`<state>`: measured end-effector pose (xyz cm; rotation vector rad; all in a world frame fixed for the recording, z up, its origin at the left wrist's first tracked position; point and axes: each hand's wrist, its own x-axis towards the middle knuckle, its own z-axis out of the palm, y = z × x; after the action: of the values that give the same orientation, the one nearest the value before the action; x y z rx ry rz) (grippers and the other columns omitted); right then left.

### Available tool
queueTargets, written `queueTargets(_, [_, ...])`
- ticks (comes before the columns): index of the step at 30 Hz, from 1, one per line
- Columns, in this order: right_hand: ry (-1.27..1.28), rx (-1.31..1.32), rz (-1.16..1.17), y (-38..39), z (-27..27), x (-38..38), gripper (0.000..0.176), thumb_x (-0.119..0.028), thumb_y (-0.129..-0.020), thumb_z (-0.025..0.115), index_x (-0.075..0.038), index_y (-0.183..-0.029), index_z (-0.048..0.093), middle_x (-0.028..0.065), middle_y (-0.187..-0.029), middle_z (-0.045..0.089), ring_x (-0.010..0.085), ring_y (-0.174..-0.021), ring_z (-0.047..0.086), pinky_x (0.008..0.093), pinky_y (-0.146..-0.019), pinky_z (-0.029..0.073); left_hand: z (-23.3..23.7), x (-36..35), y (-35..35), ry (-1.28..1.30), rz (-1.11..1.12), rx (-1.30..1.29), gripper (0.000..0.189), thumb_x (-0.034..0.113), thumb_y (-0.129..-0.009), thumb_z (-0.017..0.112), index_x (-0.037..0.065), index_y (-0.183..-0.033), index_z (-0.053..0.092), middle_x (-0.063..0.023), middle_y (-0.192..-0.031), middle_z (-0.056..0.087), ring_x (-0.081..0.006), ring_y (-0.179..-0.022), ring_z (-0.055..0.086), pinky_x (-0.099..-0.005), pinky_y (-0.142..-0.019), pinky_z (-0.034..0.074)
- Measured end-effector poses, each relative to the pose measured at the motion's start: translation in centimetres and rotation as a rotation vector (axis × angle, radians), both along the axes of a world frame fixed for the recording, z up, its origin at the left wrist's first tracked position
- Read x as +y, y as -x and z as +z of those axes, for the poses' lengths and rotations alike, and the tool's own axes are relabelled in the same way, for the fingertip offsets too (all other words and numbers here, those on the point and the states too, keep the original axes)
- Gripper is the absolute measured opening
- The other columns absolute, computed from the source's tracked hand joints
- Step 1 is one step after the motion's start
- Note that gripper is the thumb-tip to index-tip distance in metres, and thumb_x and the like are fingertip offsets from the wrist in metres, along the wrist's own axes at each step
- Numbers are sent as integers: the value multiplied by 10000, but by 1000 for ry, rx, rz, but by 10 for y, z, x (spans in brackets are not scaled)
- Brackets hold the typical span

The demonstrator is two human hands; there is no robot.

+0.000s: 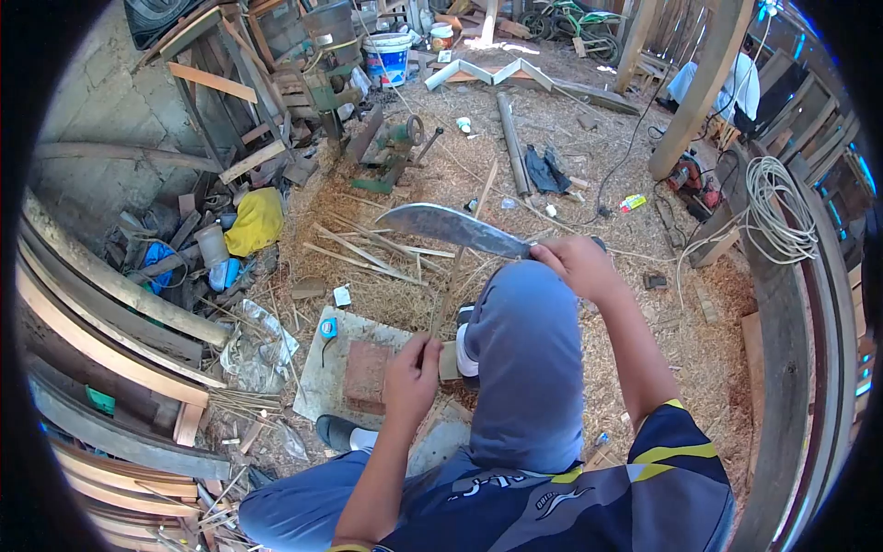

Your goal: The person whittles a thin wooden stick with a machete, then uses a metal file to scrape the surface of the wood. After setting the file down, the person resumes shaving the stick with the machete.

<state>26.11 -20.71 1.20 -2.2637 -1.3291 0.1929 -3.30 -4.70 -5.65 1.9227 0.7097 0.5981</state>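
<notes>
My right hand is closed round the handle of a machete, just above my raised knee. The wide blade points left, across the upper part of a thin wooden strip; whether they touch I cannot tell. Fingers of my left hand are wrapped round the strip lower down, and it slants up and away from me. Beside my left hand a reddish block rests on a pale board, with a small blue tape measure near the board's far edge.
Thin cut sticks lie on the shavings-covered floor. Farther off stand a green metal machine and a paint bucket. Coiled cable hangs on a rail at the right. Another person is behind a wooden post.
</notes>
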Motion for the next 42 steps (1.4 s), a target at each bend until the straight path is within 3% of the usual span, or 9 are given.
queueTargets(4, [1,-53,58,7,7,13,419,-432,-1057,521,-100,-969,761,202,-853,723,419,-830,702,520,-753,535,37,11,-52,-27,1,-78,237,228,-1055,626,5,-1041,705,-109,-690,600,-157,-608,514,-335,-588,435])
queueTargets(8, [27,-102,97,11,12,24,423,-445,-1057,519,-111,-963,761,194,-835,721,418,-814,701,527,-745,537,39,25,-80,-84,17,-137,241,221,-1047,638,-4,-1081,718,-105,-721,640,-141,-621,535,-326,-599,449])
queueTargets(16, [26,-99,156,9,5,36,420,-462,-1063,507,-133,-1001,759,191,-809,713,405,-802,706,528,-740,538,50,24,-95,-37,32,-158,210,167,-1021,651,-16,-1079,735,-151,-790,715,-195,-644,631,-350,-644,499])
queueTargets(24, [36,-132,136,10,7,34,428,-476,-1061,505,-138,-985,756,178,-789,711,410,-772,702,532,-719,536,49,24,-92,-105,11,-198,189,158,-1019,654,-15,-1044,727,-168,-789,708,-208,-634,626,-352,-647,502])
queueTargets(27, [-51,-163,148,13,11,35,404,-406,-1038,570,-77,-838,689,184,-711,652,409,-694,661,508,-638,494,43,26,-87,-117,2,-194,188,162,-1021,661,-15,-1033,722,-166,-784,703,-196,-627,616,-349,-637,499])
queueTargets(30, [-40,-247,156,9,8,36,403,-415,-1036,570,-93,-828,694,176,-688,644,398,-670,659,505,-626,498,39,26,-84,-97,8,-184,181,157,-1023,664,-15,-1036,719,-159,-785,706,-184,-625,612,-341,-628,497])
queueTargets(35, [64,-233,140,11,16,39,467,-489,-1046,518,-120,-871,745,180,-737,691,400,-731,699,526,-692,532,42,23,-79,-109,26,-217,169,142,-1022,664,-16,-1051,717,-149,-781,713,-170,-616,603,-334,-612,493])
queueTargets(42, [4,-209,139,5,3,34,441,-469,-1046,531,-121,-874,741,171,-726,687,401,-745,697,521,-684,530,36,18,-43,-152,43,-45,159,146,-1022,653,-2,-984,697,-183,-725,655,-267,-595,625,-378,-585,469])
